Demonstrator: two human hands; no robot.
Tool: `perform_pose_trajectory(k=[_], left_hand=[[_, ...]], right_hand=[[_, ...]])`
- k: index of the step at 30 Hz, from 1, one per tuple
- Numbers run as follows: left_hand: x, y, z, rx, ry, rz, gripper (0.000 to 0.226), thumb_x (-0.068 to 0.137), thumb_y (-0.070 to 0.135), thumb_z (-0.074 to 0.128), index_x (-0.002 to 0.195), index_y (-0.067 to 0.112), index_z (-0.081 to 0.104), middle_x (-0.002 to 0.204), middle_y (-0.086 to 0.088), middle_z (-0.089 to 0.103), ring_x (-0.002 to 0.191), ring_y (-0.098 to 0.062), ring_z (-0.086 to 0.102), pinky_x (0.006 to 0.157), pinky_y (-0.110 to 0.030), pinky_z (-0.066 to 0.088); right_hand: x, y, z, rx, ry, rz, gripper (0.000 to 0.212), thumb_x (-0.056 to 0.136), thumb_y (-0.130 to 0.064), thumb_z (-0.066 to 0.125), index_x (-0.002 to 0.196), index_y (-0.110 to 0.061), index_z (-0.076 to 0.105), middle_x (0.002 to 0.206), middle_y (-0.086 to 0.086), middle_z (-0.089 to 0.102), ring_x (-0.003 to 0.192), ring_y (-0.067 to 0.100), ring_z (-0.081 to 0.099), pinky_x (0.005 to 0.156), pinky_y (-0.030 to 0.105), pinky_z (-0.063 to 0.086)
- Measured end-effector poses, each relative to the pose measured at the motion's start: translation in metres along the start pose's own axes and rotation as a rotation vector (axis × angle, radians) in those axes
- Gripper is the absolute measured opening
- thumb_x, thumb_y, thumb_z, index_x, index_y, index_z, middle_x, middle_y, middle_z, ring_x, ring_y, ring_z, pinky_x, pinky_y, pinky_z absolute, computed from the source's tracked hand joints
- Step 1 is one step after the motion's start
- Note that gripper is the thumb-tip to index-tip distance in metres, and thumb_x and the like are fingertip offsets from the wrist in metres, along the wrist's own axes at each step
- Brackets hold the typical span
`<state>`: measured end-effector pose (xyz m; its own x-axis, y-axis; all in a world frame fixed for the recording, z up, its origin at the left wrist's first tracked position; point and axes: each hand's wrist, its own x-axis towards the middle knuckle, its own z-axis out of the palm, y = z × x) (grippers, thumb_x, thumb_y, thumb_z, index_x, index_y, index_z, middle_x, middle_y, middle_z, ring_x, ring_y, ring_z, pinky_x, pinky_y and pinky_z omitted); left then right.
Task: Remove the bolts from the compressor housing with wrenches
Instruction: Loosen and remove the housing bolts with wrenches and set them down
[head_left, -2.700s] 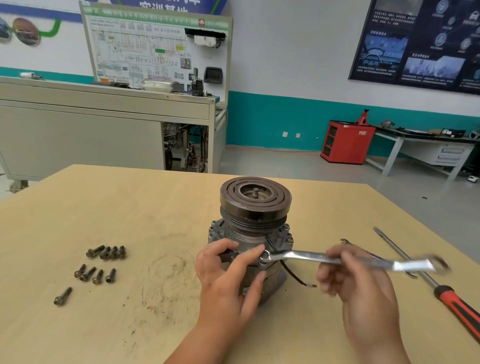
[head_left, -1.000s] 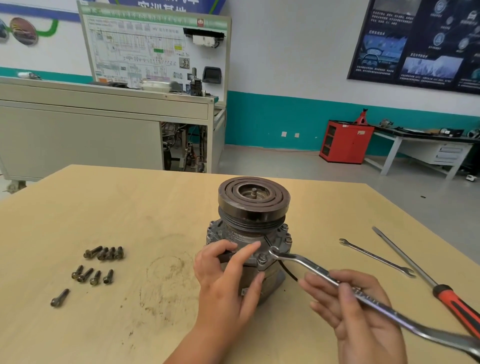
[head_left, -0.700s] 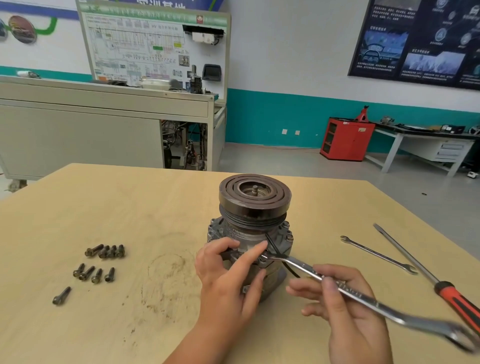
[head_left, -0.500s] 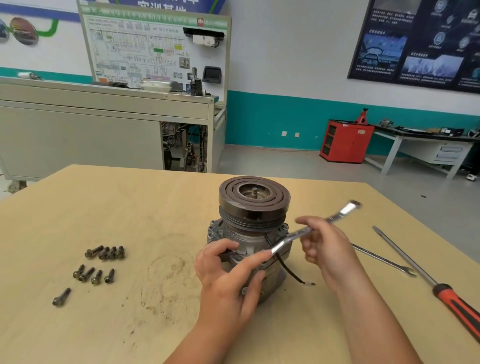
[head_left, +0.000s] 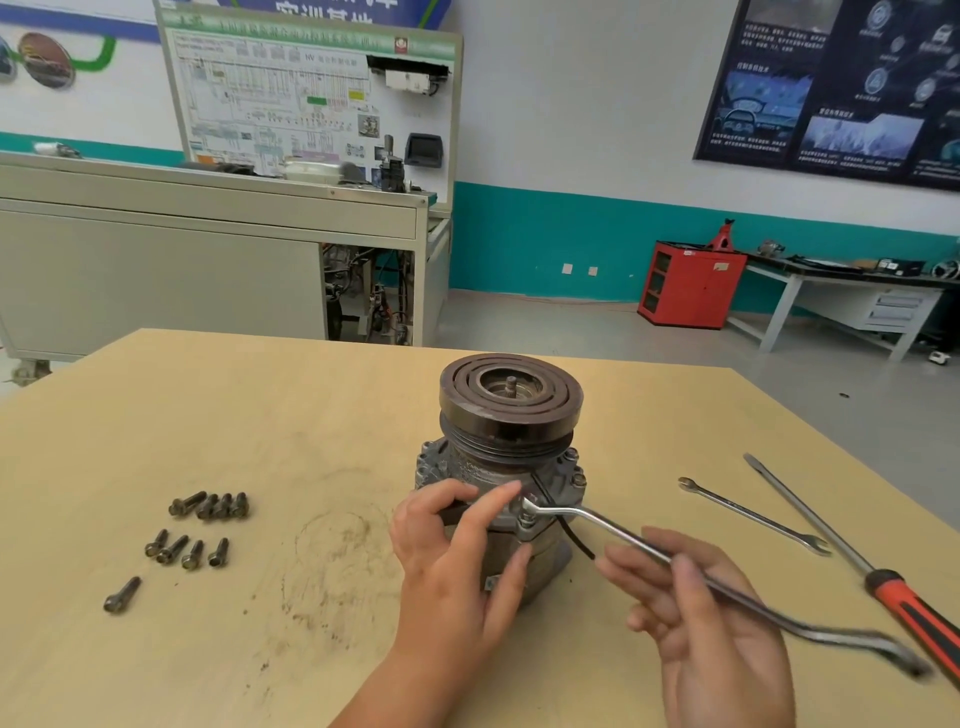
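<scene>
Standing in the middle of the frame on the big wooden table (head_left: 260, 415), the compressor housing (head_left: 498, 467) is upright with its round pulley on top, so the bolts round its rim are easy to reach. The left hand (head_left: 457, 551) wraps its fingers and thumb round the housing's near side, likely to stop it from turning when the wrench pulls. The right hand (head_left: 696, 613), at the lower right, lies palm up with the long bent wrench (head_left: 628, 536) across its fingers and the thumb pressing on top; holding it far from the ring end gives a stronger pull. A red-handled screwdriver (head_left: 906, 610) and a thin spare wrench (head_left: 753, 515) lie at the right, near but out of the way. Loose bolts (head_left: 208, 506) lie in rows at the left, likely so none get lost. The long wrench's ring sits on one small bolt (head_left: 525, 518) at the housing's near rim.
</scene>
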<state>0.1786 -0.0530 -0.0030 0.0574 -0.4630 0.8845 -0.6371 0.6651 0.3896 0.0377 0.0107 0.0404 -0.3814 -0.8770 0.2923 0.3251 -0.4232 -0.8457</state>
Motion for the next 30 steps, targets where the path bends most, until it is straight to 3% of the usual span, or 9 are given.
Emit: perform_pose_trajectory(k=[5,7,11,15,17,21,23,26,30], left_hand=[[0.001,-0.001,-0.001,0.014,-0.012,0.004,0.039,0.081,0.033,0.057,0.121,0.033,0.054,0.114,0.003,0.034,0.107,-0.017,0.036,0.083,-0.054,0.046],[0.002,0.0,-0.001,0.011,-0.014,0.003,0.036,0.081,0.033,0.057,0.118,0.033,0.055,0.114,0.003,0.034,0.106,-0.02,0.038,0.082,-0.054,0.047],[0.002,0.0,-0.001,-0.011,0.004,-0.004,0.031,0.08,0.034,0.058,0.111,0.034,0.055,0.113,0.004,0.034,0.106,-0.019,0.038,0.085,-0.044,0.041],[0.003,0.001,-0.001,-0.037,0.02,0.0,0.026,0.079,0.032,0.059,0.105,0.034,0.057,0.113,0.004,0.035,0.105,-0.02,0.039,0.081,-0.051,0.046],[0.002,0.001,0.0,-0.033,0.013,0.003,0.024,0.08,0.031,0.059,0.103,0.036,0.058,0.113,0.004,0.035,0.105,-0.021,0.039,0.079,-0.056,0.046],[0.001,0.0,-0.001,0.003,-0.002,0.034,0.03,0.083,0.03,0.057,0.111,0.041,0.057,0.114,0.002,0.034,0.107,-0.019,0.037,0.078,-0.058,0.045],[0.001,0.0,-0.001,-0.001,0.001,0.028,0.042,0.083,0.03,0.057,0.123,0.04,0.049,0.114,0.003,0.034,0.107,-0.019,0.037,0.079,-0.058,0.046],[0.001,0.0,0.0,-0.027,0.012,-0.001,0.049,0.081,0.032,0.058,0.128,0.032,0.044,0.114,0.004,0.035,0.107,-0.014,0.036,0.084,-0.055,0.044],[0.0,0.0,0.001,-0.024,0.003,-0.017,0.046,0.08,0.033,0.058,0.124,0.027,0.047,0.114,0.004,0.035,0.108,-0.012,0.035,0.091,-0.048,0.039]], right_hand=[[-0.016,0.0,0.002,-0.229,-0.055,-0.166,0.013,0.079,-0.014,0.066,0.088,-0.005,0.062,0.076,0.007,0.075,0.07,0.022,0.073,0.042,0.017,0.047],[-0.016,-0.002,-0.003,-0.315,-0.112,-0.206,0.017,0.077,-0.017,0.052,0.086,-0.011,0.065,0.079,0.004,0.075,0.073,0.021,0.073,0.044,0.019,0.049],[-0.011,-0.01,-0.001,-0.361,-0.204,-0.209,0.028,0.078,-0.017,0.049,0.089,-0.031,0.071,0.076,0.002,0.075,0.069,0.02,0.073,0.045,0.017,0.047],[0.034,-0.015,0.002,-0.155,-0.162,-0.013,0.032,0.089,-0.013,0.045,0.072,-0.021,0.071,0.055,0.009,0.066,0.042,0.017,0.059,0.038,0.014,0.037],[0.069,-0.006,0.002,-0.193,-0.116,0.097,0.033,0.096,-0.009,0.041,0.079,-0.016,0.068,0.049,0.0,0.054,0.039,0.008,0.046,0.036,0.016,0.033],[0.112,0.013,0.009,-0.165,-0.226,0.269,0.023,0.095,-0.016,0.044,0.095,-0.008,0.066,0.047,-0.004,0.04,0.039,0.006,0.032,0.039,0.018,0.024],[0.115,0.006,0.016,0.022,-0.176,0.351,0.025,0.095,-0.019,0.044,0.089,-0.009,0.066,0.047,-0.005,0.04,0.039,0.005,0.032,0.038,0.017,0.024],[0.092,-0.007,0.002,0.333,-0.102,0.299,0.03,0.085,-0.032,0.05,0.069,-0.016,0.07,0.052,-0.006,0.046,0.042,0.003,0.04,0.038,0.014,0.033],[0.036,-0.018,-0.013,0.116,-0.084,0.13,0.028,0.084,-0.026,0.055,0.066,-0.018,0.074,0.058,0.006,0.064,0.049,0.011,0.06,0.046,0.014,0.047]])
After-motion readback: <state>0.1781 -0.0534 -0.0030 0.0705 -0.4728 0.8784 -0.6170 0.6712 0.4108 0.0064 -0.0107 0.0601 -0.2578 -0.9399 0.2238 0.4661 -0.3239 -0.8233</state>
